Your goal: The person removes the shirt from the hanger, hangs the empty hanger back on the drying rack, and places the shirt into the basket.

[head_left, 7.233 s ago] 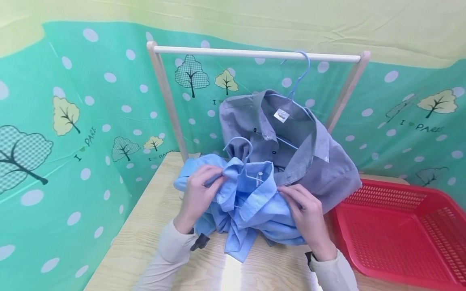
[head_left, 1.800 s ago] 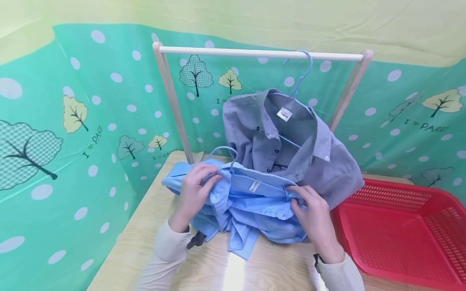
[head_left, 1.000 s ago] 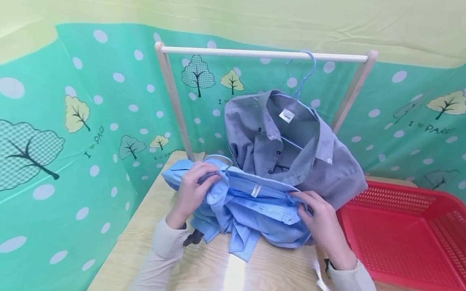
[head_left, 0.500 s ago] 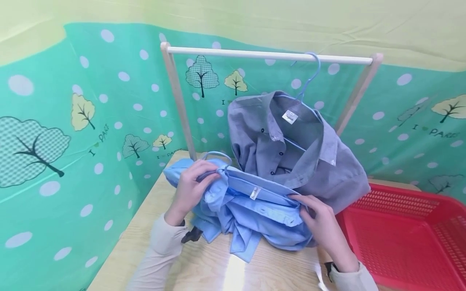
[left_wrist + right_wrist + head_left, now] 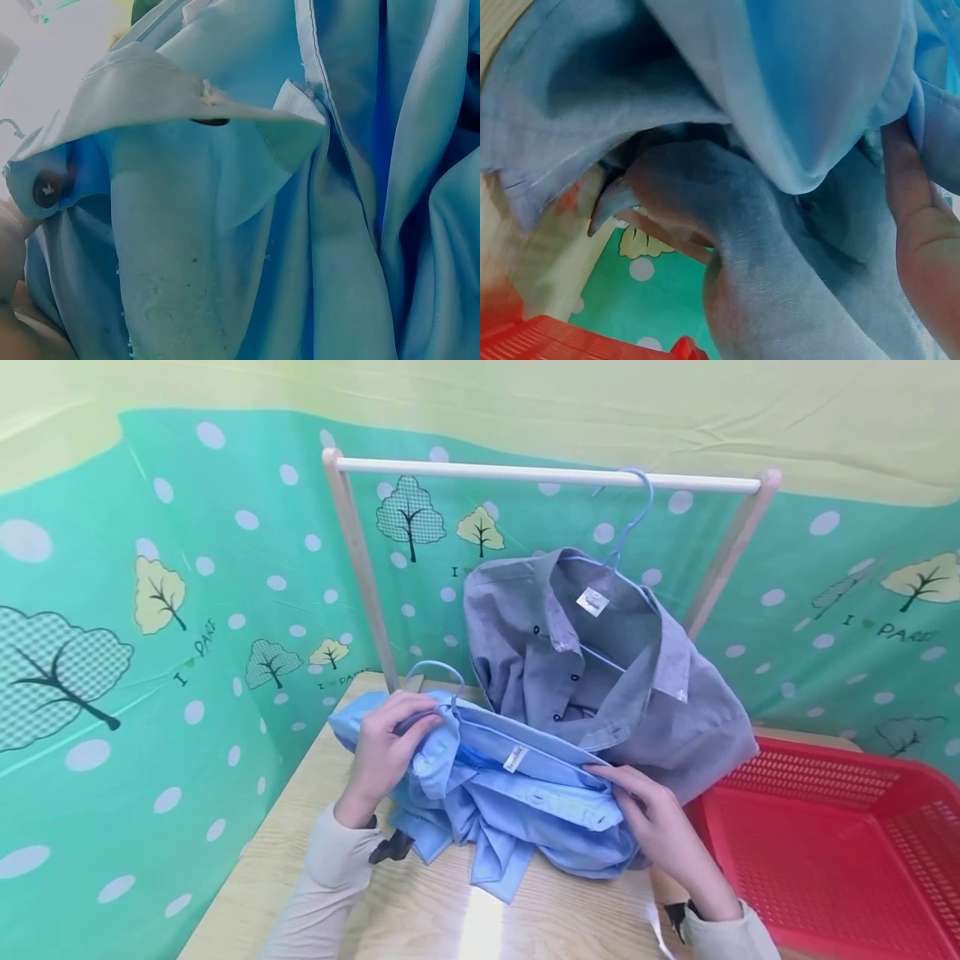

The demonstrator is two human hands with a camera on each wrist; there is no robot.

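A light blue shirt (image 5: 517, 810) lies bunched on the table, its neck stretched wide with a white label (image 5: 516, 757) showing. My left hand (image 5: 382, 756) pinches the left side of its collar between thumb and fingers. Beside those fingers a blue hanger (image 5: 437, 665) pokes its hook up out of the neck; the rest of it is mostly hidden in the cloth. At the opposite side of the neck, my right hand (image 5: 656, 814) pinches the shirt edge. The left wrist view shows a dark button (image 5: 46, 189) on the collar, close to the left hand (image 5: 19, 322).
Behind, a grey shirt (image 5: 506, 618) hangs by a blue hanger (image 5: 626, 535) from the white rail (image 5: 480, 469) of a wooden-legged rack. A red basket (image 5: 817, 843) stands at right. Pale wood table (image 5: 420, 918) shows in front; a printed curtain (image 5: 225, 710) encloses the back and left.
Compared with 7.2 s ago, the right hand has drawn the blue collar outward and down, widening the neck. The hook has shifted left and tilted. Over the last half second it rises slightly.
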